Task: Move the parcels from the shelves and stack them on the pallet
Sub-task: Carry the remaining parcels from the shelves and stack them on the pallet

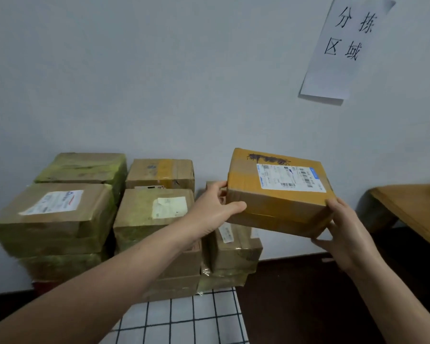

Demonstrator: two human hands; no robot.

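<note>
I hold a cardboard parcel wrapped in yellow tape, with a white shipping label on top, in the air against the wall. My left hand grips its left end, thumb on the near side. My right hand grips its near right corner from below. Under the parcel stands a low stack of taped boxes. To the left, more parcels are stacked: a large labelled box, a middle box, and two boxes behind, one greenish and one brown.
A white cloth with a dark grid covers the surface under the stacks. A wooden table stands at the right. A paper sign hangs on the white wall. The floor is dark.
</note>
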